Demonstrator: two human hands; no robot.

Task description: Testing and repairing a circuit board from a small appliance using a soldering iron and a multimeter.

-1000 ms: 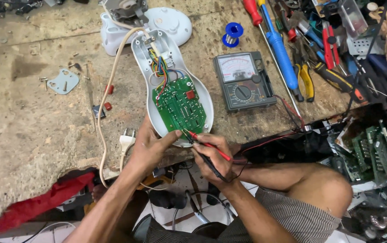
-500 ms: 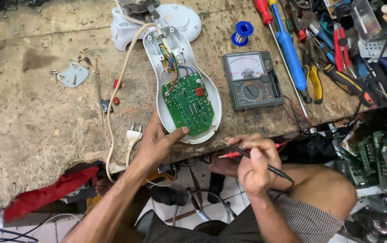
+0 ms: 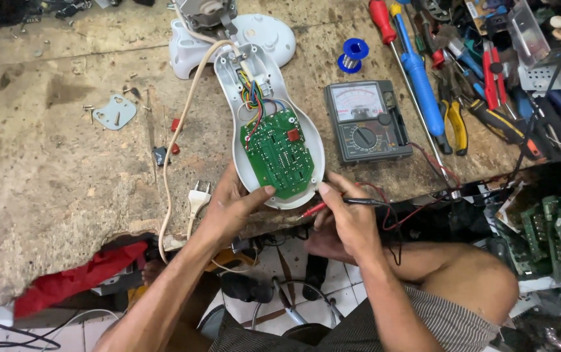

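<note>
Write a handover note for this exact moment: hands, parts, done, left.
Left hand: steadies the lower left edge of the open white housing, thumb at the rim by the green board.
Right hand: holds the red probe and black probe together, tips just off the housing's lower edge, not on the board.
Meter sits right of the housing; plug lies loose on the bench.
Done: cover off, board exposed.
Left: probes are not on the board yet.
</note>
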